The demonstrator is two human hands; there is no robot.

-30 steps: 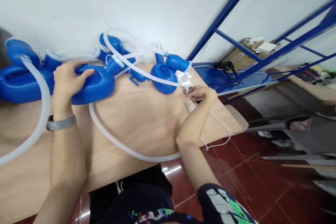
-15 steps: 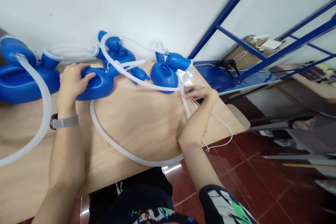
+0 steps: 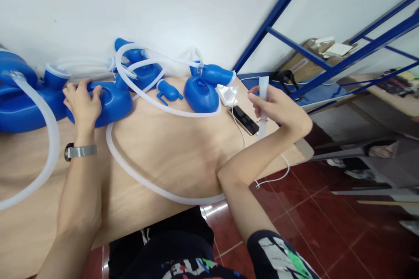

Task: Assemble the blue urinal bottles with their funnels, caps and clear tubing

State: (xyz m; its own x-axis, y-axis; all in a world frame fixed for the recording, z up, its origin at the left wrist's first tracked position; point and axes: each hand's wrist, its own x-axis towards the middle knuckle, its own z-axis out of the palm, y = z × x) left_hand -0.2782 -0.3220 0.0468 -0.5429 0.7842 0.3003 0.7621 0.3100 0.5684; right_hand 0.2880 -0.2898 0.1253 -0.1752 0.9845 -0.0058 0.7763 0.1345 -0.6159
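Note:
My left hand (image 3: pixel 84 101) is curled over the back end of a blue plastic urinal bottle (image 3: pixel 118 103) that lies on the table, thumb near its handle opening. A milky white hose (image 3: pixel 144 182) loops from under that bottle along the front of the table and passes behind my right forearm. At the right, my right hand (image 3: pixel 281 107) is raised and closed around the upright end of a white tube (image 3: pixel 263 83). A thin wire loop shows on the tube below my fingers. Whether this tube is the same looped hose cannot be seen, as my arm covers it.
Another blue bottle with hose (image 3: pixel 31 102) stands at left, and one (image 3: pixel 200 95) at back centre. A small blue fitting (image 3: pixel 169 90), a phone (image 3: pixel 245 120), a white plug adapter (image 3: pixel 226 95) and a cable lie on the wooden table (image 3: pixel 183 148). Blue metal framing (image 3: pixel 297 48) rises at right.
My right hand has moved right and up from the hose near the adapter, now lifting a tube end. The phone has come into view. My left hand stays on the bottle.

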